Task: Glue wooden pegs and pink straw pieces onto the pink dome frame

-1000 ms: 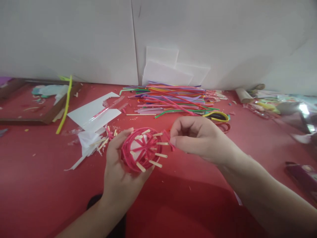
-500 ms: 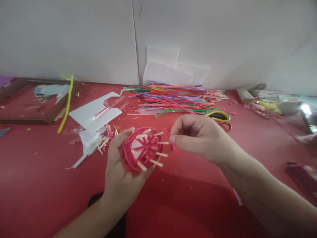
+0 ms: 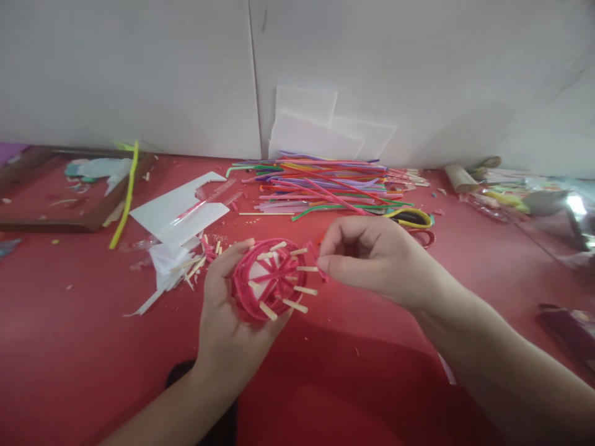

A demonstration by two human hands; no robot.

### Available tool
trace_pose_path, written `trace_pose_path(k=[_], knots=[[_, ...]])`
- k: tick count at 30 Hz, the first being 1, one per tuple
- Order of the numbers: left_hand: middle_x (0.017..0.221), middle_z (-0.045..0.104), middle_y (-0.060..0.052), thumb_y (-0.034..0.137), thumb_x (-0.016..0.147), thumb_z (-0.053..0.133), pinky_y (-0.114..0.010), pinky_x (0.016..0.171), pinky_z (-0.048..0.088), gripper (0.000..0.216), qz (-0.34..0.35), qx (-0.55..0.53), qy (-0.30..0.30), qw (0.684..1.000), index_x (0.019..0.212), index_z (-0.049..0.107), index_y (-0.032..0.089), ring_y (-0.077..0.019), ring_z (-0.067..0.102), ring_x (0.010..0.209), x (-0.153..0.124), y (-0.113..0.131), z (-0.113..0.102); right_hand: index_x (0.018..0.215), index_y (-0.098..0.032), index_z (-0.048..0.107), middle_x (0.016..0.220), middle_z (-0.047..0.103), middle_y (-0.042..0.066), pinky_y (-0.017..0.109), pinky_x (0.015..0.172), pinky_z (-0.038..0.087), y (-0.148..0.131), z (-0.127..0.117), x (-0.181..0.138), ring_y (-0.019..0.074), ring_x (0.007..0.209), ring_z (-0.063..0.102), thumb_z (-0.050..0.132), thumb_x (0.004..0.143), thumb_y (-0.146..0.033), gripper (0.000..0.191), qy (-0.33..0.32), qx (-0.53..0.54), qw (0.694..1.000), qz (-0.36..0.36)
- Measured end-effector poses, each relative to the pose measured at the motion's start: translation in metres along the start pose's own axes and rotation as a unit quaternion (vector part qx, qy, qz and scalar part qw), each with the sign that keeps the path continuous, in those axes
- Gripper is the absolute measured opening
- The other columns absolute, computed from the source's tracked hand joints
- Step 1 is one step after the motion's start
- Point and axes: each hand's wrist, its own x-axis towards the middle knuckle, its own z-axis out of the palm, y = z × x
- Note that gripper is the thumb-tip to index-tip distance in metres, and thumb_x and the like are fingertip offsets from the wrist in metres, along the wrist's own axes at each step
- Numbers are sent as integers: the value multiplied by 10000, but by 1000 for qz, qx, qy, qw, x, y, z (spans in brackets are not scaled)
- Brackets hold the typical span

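Observation:
My left hand (image 3: 232,322) is closed around a small round basket (image 3: 242,288) of woven pink pipe cleaner. Short wooden sticks (image 3: 295,305) stand up from its rim, and pink strands cross over a white base inside. To the right of the basket, my right hand (image 3: 372,260) pinches a pink pipe cleaner (image 3: 312,251) between thumb and forefinger. This piece is close to the sticks on the basket's right side; whether it touches them I cannot tell.
Behind my hands lies a pile of coloured pipe cleaners (image 3: 325,186), with yellow-handled scissors (image 3: 411,217) at its right. White card (image 3: 179,210), crumpled white paper (image 3: 167,266) and stick scraps are on the left. A brown frame (image 3: 51,226) and a cardboard tube (image 3: 460,178) sit farther out.
The basket and my left hand have shifted very slightly to the right. My right hand stays nearly in place, still pinching the pink pipe cleaner.

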Motion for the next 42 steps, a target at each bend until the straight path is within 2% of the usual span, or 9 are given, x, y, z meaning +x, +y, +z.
trace_pose_path(k=[4,8,21,29,38,42], knots=[[1292,585,-57,266,626,908,-398,987,550,858,7,-6,-4,1000,1380,501,280,-273,625,1175,0,-1,1,672,-204,638,600,598,-54,183,437,365,-1,0,0,68,515,502,683,739,-176,85,-3,-1,1000,5],[1301,578,-62,267,624,910,-426,1007,540,849,12,12,-1,1000,1373,510,278,-287,620,1186,-1,-2,0,667,-204,632,603,601,-50,191,446,371,-2,0,0,73,518,506,679,733,-181,84,-6,-2,1000,6],[1313,587,-48,297,654,892,-475,1019,544,821,-6,6,-3,1000,1376,506,360,-312,614,1208,-2,0,-1,675,-202,627,604,598,-55,183,448,356,-2,0,1,66,518,496,676,735,-187,79,-14,-1,1000,13],[1301,590,-66,313,631,918,-433,1000,539,843,11,5,-2,1000,1369,510,278,-294,626,1183,0,-1,-1,693,-212,627,628,607,-48,190,431,357,-5,-2,0,74,523,490,668,756,-237,79,-18,1,999,26],[1263,601,-48,323,631,913,-374,952,563,833,35,20,8,999,1365,525,267,-258,641,1141,0,0,-1,733,-205,650,646,615,-44,187,446,366,-6,-1,0,73,542,499,682,758,-252,63,-19,7,999,45],[1277,598,-54,303,635,910,-392,972,558,835,32,30,2,999,1373,520,262,-261,643,1146,0,-2,-1,732,-209,660,649,626,-42,188,471,396,-6,-1,1,80,565,525,687,761,-247,56,-13,6,999,38]])
